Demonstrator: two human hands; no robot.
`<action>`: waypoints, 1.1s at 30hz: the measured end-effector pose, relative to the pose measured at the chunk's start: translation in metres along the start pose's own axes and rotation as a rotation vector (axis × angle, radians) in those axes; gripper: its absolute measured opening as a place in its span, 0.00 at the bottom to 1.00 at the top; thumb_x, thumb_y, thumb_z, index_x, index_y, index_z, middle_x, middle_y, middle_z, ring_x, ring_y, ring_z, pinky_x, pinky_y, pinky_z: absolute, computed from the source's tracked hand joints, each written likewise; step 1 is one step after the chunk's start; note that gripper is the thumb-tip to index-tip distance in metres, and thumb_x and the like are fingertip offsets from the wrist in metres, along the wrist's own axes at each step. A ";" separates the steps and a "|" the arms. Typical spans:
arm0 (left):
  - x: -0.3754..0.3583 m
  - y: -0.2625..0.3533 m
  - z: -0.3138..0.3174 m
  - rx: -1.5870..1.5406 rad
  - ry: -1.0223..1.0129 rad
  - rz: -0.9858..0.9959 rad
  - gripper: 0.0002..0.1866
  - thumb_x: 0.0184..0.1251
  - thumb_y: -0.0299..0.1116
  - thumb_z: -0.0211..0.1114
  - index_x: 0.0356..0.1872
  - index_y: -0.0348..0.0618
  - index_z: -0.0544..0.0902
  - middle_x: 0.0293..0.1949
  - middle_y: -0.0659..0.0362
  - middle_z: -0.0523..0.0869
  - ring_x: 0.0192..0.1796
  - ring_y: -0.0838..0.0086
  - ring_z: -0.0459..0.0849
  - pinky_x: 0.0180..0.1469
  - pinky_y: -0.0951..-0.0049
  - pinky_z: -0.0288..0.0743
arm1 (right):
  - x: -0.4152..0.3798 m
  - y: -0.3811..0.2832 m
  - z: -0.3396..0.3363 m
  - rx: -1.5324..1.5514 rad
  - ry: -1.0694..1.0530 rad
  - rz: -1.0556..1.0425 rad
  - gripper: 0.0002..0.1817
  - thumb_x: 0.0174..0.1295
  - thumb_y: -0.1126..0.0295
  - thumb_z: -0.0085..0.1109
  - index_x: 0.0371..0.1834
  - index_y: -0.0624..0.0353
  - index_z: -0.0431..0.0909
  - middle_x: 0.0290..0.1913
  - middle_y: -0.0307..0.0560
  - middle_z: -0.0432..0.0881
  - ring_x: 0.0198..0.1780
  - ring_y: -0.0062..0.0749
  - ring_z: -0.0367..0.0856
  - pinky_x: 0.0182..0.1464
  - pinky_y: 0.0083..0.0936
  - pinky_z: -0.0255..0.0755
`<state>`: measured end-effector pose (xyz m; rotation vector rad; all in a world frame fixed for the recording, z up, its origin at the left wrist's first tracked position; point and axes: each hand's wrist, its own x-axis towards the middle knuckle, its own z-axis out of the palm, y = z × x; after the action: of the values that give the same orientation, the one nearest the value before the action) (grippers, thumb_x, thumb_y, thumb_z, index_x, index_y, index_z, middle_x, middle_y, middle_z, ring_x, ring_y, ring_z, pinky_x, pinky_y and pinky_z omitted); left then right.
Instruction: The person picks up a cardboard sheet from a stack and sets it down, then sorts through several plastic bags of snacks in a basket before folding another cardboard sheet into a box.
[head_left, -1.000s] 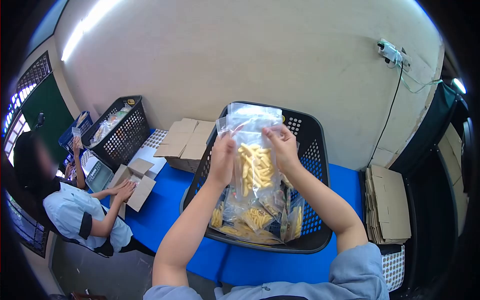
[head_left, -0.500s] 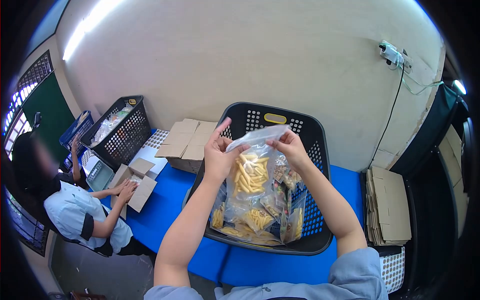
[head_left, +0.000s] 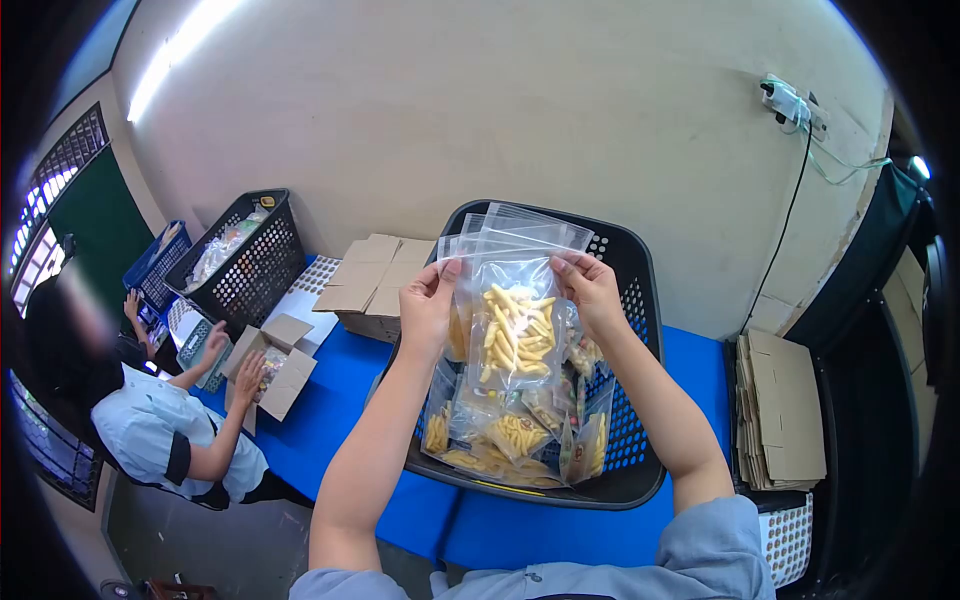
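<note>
My left hand (head_left: 428, 305) pinches the upper left corner of a clear zip bag (head_left: 518, 335) filled with pale yellow stick-shaped snacks. At its upper right corner, my right hand (head_left: 592, 293) grips the same bag between thumb and fingers. The top edges of several more clear bags (head_left: 535, 222) fan out behind it; how they are held is partly hidden. Below both hands stands a black perforated basket (head_left: 622, 497). More filled snack bags (head_left: 515, 437) lie inside, some with yellow sticks and others with mixed colours.
Blue-topped tables (head_left: 400, 510) carry the basket. To the left are a closed carton (head_left: 370, 275), an open carton (head_left: 285, 385) and another black basket (head_left: 245, 270). A co-worker (head_left: 160, 430) sits there. Flattened cartons (head_left: 785, 410) are stacked at right.
The held bag now hangs flat and straight, its top no longer bent, and other bag tops show behind it. The co-worker's hands have moved apart over the open carton.
</note>
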<state>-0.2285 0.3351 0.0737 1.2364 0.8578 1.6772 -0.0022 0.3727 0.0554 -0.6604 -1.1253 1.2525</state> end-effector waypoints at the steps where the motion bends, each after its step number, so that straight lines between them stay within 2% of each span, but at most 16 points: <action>1: 0.000 -0.001 0.000 0.034 0.026 0.032 0.16 0.67 0.40 0.65 0.43 0.36 0.85 0.35 0.63 0.86 0.38 0.85 0.78 0.43 0.83 0.70 | -0.001 0.000 0.000 0.002 0.001 -0.001 0.09 0.61 0.71 0.65 0.42 0.62 0.82 0.30 0.34 0.83 0.27 0.09 0.73 0.26 0.10 0.60; 3: 0.001 -0.003 -0.001 0.069 0.051 0.063 0.15 0.67 0.39 0.65 0.43 0.36 0.85 0.35 0.63 0.86 0.38 0.85 0.79 0.44 0.83 0.70 | -0.002 0.001 0.001 -0.018 0.030 0.038 0.08 0.61 0.74 0.63 0.42 0.62 0.80 0.37 0.40 0.85 0.35 0.16 0.81 0.36 0.17 0.75; 7: 0.002 -0.005 -0.001 0.077 0.015 0.066 0.12 0.65 0.33 0.67 0.43 0.37 0.84 0.36 0.62 0.86 0.38 0.85 0.79 0.45 0.82 0.71 | -0.004 -0.002 0.001 -0.050 0.006 0.025 0.09 0.59 0.74 0.64 0.42 0.60 0.80 0.37 0.39 0.85 0.36 0.17 0.81 0.37 0.17 0.75; 10: 0.001 -0.003 0.000 0.047 0.019 0.060 0.11 0.63 0.30 0.68 0.43 0.36 0.84 0.37 0.62 0.86 0.38 0.85 0.80 0.44 0.82 0.72 | -0.008 -0.005 0.005 0.061 -0.027 -0.005 0.09 0.59 0.75 0.65 0.43 0.59 0.80 0.38 0.39 0.85 0.38 0.18 0.81 0.40 0.18 0.75; 12: 0.002 -0.002 0.000 0.035 0.021 0.055 0.11 0.62 0.28 0.69 0.43 0.36 0.84 0.37 0.62 0.86 0.38 0.85 0.80 0.44 0.83 0.72 | -0.008 -0.005 0.003 0.022 -0.023 0.011 0.09 0.59 0.76 0.64 0.43 0.60 0.80 0.39 0.40 0.85 0.41 0.19 0.81 0.45 0.19 0.75; 16: 0.002 -0.004 -0.001 0.012 0.013 0.051 0.10 0.59 0.25 0.69 0.42 0.36 0.84 0.36 0.60 0.87 0.37 0.84 0.82 0.44 0.82 0.74 | -0.009 -0.005 0.008 0.047 -0.035 -0.023 0.11 0.58 0.77 0.64 0.44 0.61 0.80 0.40 0.41 0.85 0.42 0.19 0.81 0.47 0.19 0.74; 18: 0.002 -0.004 -0.001 -0.001 0.024 0.045 0.10 0.59 0.24 0.70 0.42 0.36 0.84 0.36 0.60 0.87 0.37 0.83 0.82 0.45 0.82 0.75 | -0.010 -0.011 0.011 -0.015 -0.114 0.022 0.13 0.57 0.76 0.66 0.45 0.64 0.81 0.40 0.41 0.85 0.41 0.20 0.80 0.48 0.19 0.72; 22: -0.001 -0.004 -0.002 -0.136 0.004 -0.032 0.10 0.58 0.24 0.70 0.41 0.37 0.84 0.36 0.60 0.87 0.38 0.81 0.83 0.45 0.80 0.76 | -0.014 -0.005 0.008 -0.237 -0.073 0.085 0.08 0.55 0.74 0.68 0.38 0.64 0.84 0.36 0.39 0.85 0.38 0.18 0.79 0.45 0.18 0.71; 28: 0.004 -0.014 -0.006 -0.288 0.026 -0.094 0.12 0.58 0.30 0.72 0.41 0.38 0.84 0.39 0.60 0.87 0.40 0.80 0.83 0.45 0.80 0.76 | -0.016 -0.011 0.011 -0.182 0.037 0.085 0.08 0.57 0.72 0.67 0.38 0.64 0.84 0.32 0.37 0.84 0.30 0.13 0.76 0.34 0.12 0.69; 33: 0.007 -0.010 -0.003 -0.270 0.026 -0.101 0.13 0.59 0.33 0.72 0.42 0.39 0.84 0.39 0.61 0.87 0.42 0.80 0.82 0.49 0.79 0.74 | -0.018 -0.004 0.015 -0.076 0.091 0.051 0.10 0.58 0.71 0.67 0.39 0.64 0.84 0.32 0.37 0.84 0.29 0.13 0.76 0.32 0.12 0.70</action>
<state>-0.2305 0.3450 0.0668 0.9743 0.6720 1.6677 -0.0128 0.3515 0.0590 -0.8000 -1.0906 1.2148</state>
